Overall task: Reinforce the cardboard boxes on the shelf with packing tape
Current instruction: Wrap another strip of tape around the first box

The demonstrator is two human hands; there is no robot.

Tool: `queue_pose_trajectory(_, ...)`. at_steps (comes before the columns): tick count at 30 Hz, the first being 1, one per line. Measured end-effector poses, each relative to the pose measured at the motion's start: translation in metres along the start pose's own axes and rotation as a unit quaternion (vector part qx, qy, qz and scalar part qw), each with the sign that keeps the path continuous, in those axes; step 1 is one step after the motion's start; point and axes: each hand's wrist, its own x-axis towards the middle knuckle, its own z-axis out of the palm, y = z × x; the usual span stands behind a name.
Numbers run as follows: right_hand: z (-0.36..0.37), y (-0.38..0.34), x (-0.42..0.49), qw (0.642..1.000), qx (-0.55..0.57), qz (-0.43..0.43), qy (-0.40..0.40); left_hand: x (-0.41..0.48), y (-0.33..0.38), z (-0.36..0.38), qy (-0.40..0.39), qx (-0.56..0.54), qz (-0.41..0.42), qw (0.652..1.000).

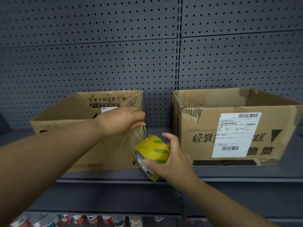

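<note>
The roll (151, 153) was a fat yellowish one with green print, held in the air just in front of the shelf (229, 172), in the gap between the two boxes. The right hand (170, 159) had it wrapped from the right side, thumb across the near edge and fingers curled over the far side. A clear strip (139, 130) ran up from it to the right front corner of the left box (114, 158), where the left hand (121, 120) pinched the free end against the cardboard near the top edge.

My guess is a roll like that is light and stiff, so it's easy to hold by the outer face or through the core. The strip is the fiddly bit: thin, sticky, and happy to fold onto itself if it goes slack. I'd keep it taut.

Both boxes looked open-topped and a bit floppy. The right box (205, 145) was the worse one, with torn edges, peeled patches and a white label (236, 133) on its front, so pressing hard could buckle the walls.

Behind it all was grey pegboard (98, 63), with some cans (82, 219) on the level below.
</note>
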Motion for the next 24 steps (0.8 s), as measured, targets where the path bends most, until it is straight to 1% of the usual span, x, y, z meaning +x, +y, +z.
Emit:
queue_pose_trajectory(2, 0.005, 0.009, -0.01, 0.998, -0.053, -0.039, 0.004, 0.0, 0.001, 0.0, 0.0, 0.0, -0.003, 1.0)
queue_pose_trajectory(5, 0.012, 0.017, -0.015, 0.986, -0.121, -0.111, 0.035, -0.001, 0.0, 0.0, 0.009, -0.004, -0.001, 1.0)
queue_pose_trajectory(8, 0.01, 0.016, -0.012, 0.981, -0.143, -0.128, 0.04, 0.0, 0.001, 0.001, 0.009, -0.013, -0.001, 1.0)
queue_pose_trajectory(10, 0.006, 0.014, -0.01, 0.985, -0.146, -0.094, 0.02, 0.001, 0.002, 0.001, 0.001, -0.011, -0.007, 1.0)
queue_pose_trajectory(14, 0.003, 0.005, -0.001, 0.98, -0.186, -0.012, -0.064, 0.001, 0.001, 0.002, 0.008, -0.019, -0.01, 1.0)
queue_pose_trajectory(19, 0.001, -0.012, 0.024, 0.964, -0.229, 0.023, -0.136, -0.003, -0.001, 0.003, 0.014, -0.024, 0.011, 1.0)
queue_pose_trajectory(21, 0.005, -0.018, 0.034, 0.958, -0.237, 0.034, -0.156, -0.004, -0.003, 0.003, 0.001, -0.023, 0.018, 1.0)
queue_pose_trajectory(24, 0.009, -0.021, 0.044, 0.959, -0.221, 0.054, -0.168, -0.001, -0.004, 0.0, -0.022, -0.026, 0.016, 0.999)
